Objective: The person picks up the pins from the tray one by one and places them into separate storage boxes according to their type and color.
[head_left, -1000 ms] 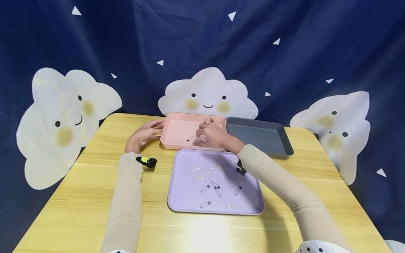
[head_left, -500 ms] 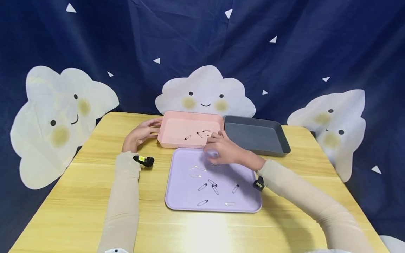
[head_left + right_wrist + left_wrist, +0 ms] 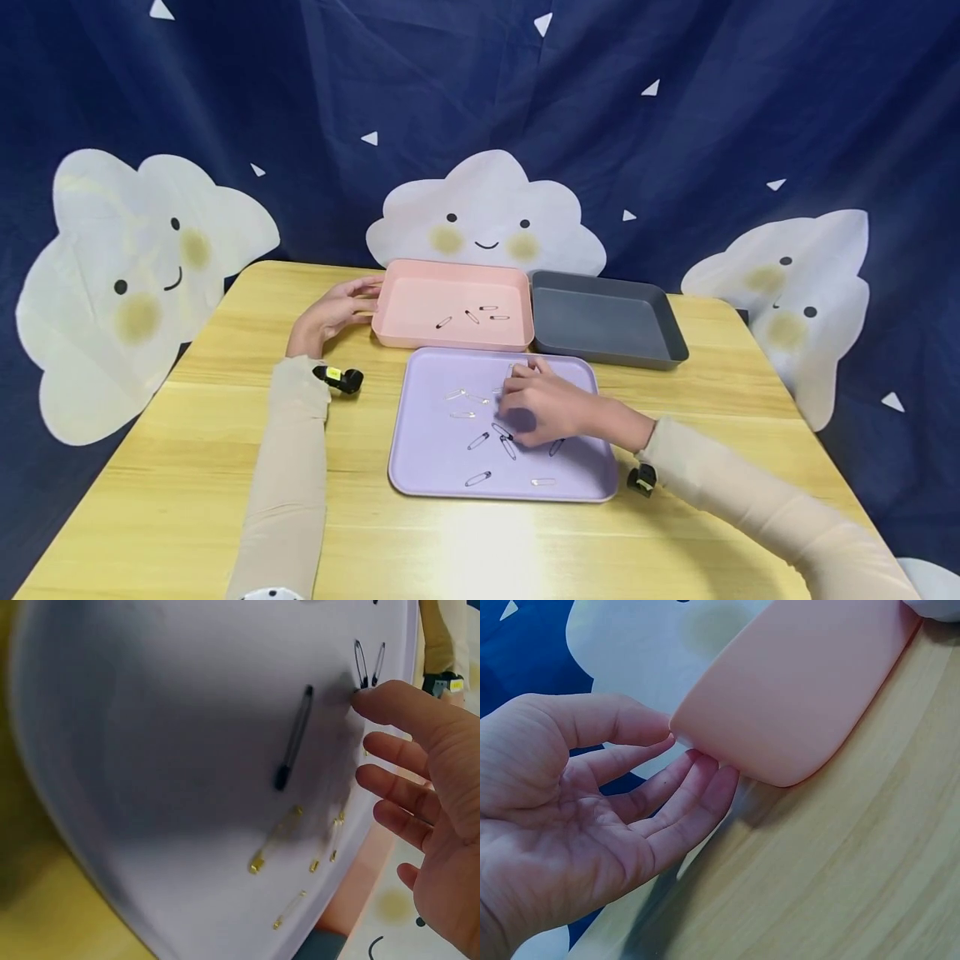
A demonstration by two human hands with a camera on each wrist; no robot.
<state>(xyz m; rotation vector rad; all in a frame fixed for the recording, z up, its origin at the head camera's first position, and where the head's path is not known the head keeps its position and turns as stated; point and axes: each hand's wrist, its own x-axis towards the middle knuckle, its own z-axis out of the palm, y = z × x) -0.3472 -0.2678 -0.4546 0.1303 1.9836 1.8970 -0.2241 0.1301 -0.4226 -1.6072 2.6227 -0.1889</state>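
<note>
My left hand (image 3: 335,317) is at the left end of the pink tray (image 3: 408,304); in the left wrist view the thumb and fingertips touch its outer wall, fingers extended. Several black safety pins (image 3: 472,317) lie in that tray. Over the lilac tray (image 3: 427,467) hovers my right hand (image 3: 551,407), fingers loosely bent and nothing between them. Black safety pins (image 3: 477,479) and gold safety pins (image 3: 462,415) are scattered across the lilac tray. From the right wrist, one black pin (image 3: 295,739) lies beside the hand, and the thumb tip overlaps a pair of black ones.
A dark grey tray (image 3: 603,317) stands right of the pink one, their ends side by side. All three trays sit on a wooden table (image 3: 360,533). Behind its far edge hangs a dark blue curtain (image 3: 420,75) with white cloud shapes.
My right hand has left the pink tray and moved back over the lilac tray, uncovering the black safety pins in the pink one. The left hand stays at the pink tray's end.
</note>
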